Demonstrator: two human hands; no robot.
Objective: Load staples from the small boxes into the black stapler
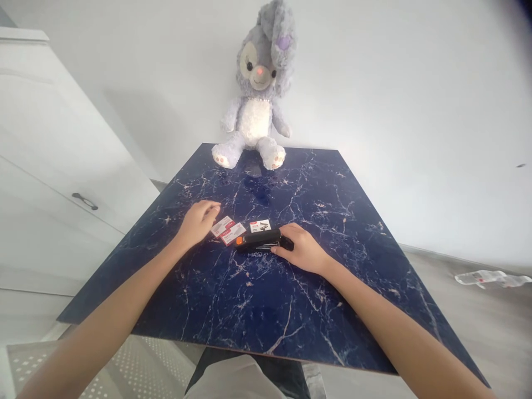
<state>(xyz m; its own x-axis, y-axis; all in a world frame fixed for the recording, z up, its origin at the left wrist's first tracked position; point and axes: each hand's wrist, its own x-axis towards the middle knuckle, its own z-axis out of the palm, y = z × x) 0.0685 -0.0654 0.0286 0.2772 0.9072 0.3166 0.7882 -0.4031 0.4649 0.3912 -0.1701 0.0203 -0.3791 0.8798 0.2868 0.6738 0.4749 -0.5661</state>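
A black stapler with an orange end lies on the dark blue marble table. My right hand grips its right end, fingers curled around it. Three small red and white staple boxes lie just behind the stapler: the left box, the middle box and the right box. My left hand rests on the table with its fingers curled, the fingertips touching the left box.
A grey and white plush rabbit sits at the table's far edge against the white wall. A white cabinet with a dark handle stands to the left. A crumpled plastic bottle lies on the floor at the right.
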